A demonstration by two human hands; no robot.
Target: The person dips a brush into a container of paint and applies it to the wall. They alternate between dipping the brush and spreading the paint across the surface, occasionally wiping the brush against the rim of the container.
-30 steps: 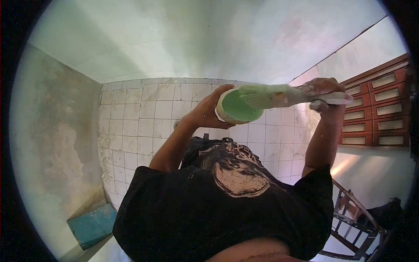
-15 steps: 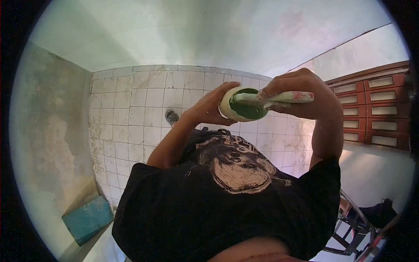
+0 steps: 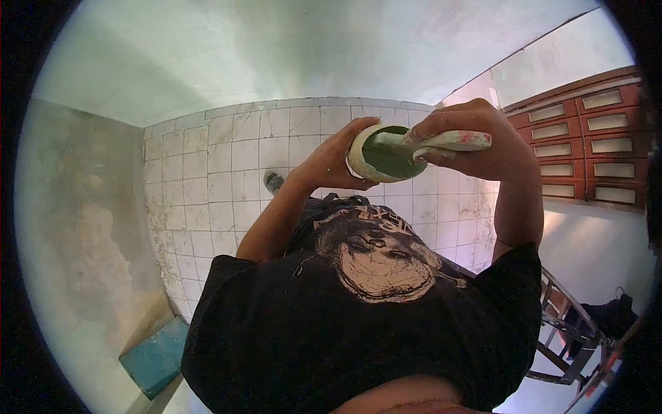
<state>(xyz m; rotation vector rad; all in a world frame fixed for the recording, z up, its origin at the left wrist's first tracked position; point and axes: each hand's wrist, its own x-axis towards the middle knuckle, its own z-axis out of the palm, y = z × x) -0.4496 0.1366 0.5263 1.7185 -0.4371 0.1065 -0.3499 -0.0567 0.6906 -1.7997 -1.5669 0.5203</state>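
Observation:
My left hand (image 3: 338,157) is wrapped round a pale round paint pot (image 3: 358,158), which is tilted so that its opening shows. Green paint (image 3: 393,164) lies inside it. In my right hand (image 3: 476,138) I grip a paintbrush (image 3: 465,141) by its pale, paint-smeared handle, which has red marks near the end. The head of the brush reaches into the pot, and my fingers hide part of it. Both hands are held out in front of my chest, above the floor.
A pale green wall (image 3: 276,48) rises ahead, over a white tiled floor (image 3: 227,165). On the left stand a stained wall (image 3: 83,228) and a teal box (image 3: 155,355). To the right are red-brown louvred shutters (image 3: 586,138) and a dark metal frame (image 3: 565,345).
The view has shifted slightly. The pot is tilted a little differently, with more of the green paint showing. My right hand still holds the brush in the pot.

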